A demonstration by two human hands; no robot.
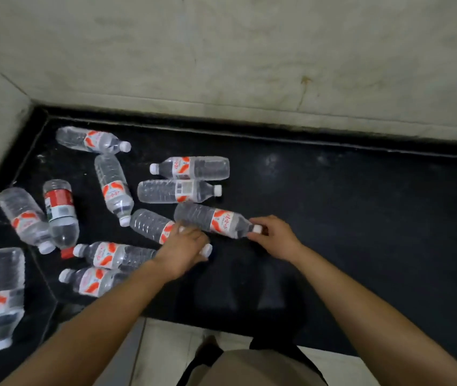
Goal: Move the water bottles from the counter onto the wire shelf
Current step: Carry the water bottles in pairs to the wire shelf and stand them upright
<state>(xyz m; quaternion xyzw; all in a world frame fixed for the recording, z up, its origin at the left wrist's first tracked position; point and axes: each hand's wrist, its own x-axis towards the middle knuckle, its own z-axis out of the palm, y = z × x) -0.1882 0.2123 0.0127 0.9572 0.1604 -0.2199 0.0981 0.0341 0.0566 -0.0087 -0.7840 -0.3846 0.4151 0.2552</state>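
**Both hands on bottle necks, bodies pointing away up-left**

Right-side target: clear plastic water bottle with orange-and-white label point(216, 222). It lies flat on the glossy black surface point(361, 204), long axis running upper left to lower right, cap end aimed straight at the right hand point(274, 235). That hand's fingers curl round the cap and neck, and the body stretches off to the hand's left.

Just beside it, roughly parallel, lies the second clear ribbed water bottle point(150, 225); the two bodies look to be touching. The left hand point(185, 246) is curled over its neck end, and the white cap point(206, 249) pokes out past the fingers.

Each hand is the nearer one for its own bottle, so my read is a lift by the necks, one per hand.

The other bottles lie scattered flat, left of and beyond the left hand, with a red-labelled bottle point(58, 210) among them. No wire shelf in view, so I can't tell which way the carry goes.
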